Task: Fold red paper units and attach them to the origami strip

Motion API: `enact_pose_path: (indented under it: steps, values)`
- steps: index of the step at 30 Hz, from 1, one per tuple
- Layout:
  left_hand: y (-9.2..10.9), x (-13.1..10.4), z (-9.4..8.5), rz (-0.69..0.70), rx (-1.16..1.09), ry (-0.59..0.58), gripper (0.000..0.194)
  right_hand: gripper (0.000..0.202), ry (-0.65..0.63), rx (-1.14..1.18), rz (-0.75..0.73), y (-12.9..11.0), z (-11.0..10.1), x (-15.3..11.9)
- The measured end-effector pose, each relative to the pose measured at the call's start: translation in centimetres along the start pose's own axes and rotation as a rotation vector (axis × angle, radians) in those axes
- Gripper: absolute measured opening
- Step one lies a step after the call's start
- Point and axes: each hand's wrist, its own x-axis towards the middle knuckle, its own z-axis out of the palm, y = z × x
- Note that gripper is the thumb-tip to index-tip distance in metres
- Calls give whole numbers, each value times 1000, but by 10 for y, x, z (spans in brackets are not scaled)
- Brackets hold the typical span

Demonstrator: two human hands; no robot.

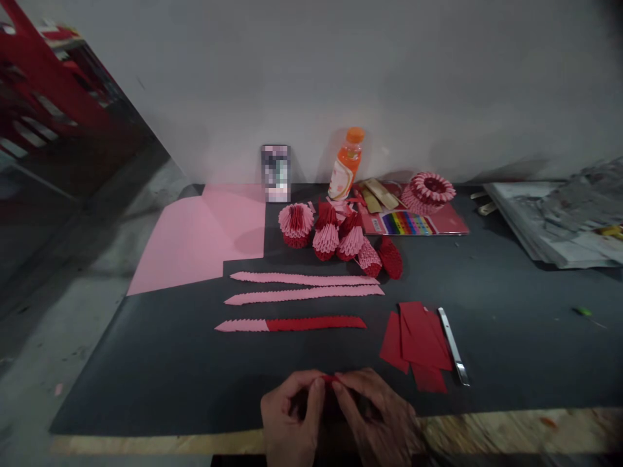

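Between my two hands, at the near edge of the table, is a small piece of red paper [329,378]. My left hand [298,405] pinches its left end between thumb and forefinger. The right end is pinched by my right hand [372,408]. Most of the paper is hidden by the fingers. Ahead lies a chain of folded pieces [311,323], pink on the left and red on the right. Two all-pink chains [302,296] lie beyond it. Right of my hands, cut red paper pieces [421,337] overlap beside a silver utility knife [453,347].
Finished folded-paper parts [325,237] stand in a cluster before an orange-capped bottle [346,165]. A phone [276,173] leans on the wall. Large pink sheets [209,233] lie left. A pink paper ring [428,192] sits on a paper pack [438,224]. Plastic-wrapped papers [545,227] lie right.
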Motion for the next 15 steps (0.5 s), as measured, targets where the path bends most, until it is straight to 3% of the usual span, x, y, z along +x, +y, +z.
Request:
enact_pose_path:
  steps: [6, 9, 15]
  values:
    - [5, -2, 1, 4, 13, 51, 34, 38, 13, -28, -253, 10, 1, -11]
    - [7, -3, 0, 0, 18, 74, 28, 44, 85, -39, -325, 24, 8, -25]
    - [7, -7, -3, 23, 35, 57, 25, 48, 44, -171, -412, 35, 4, -34]
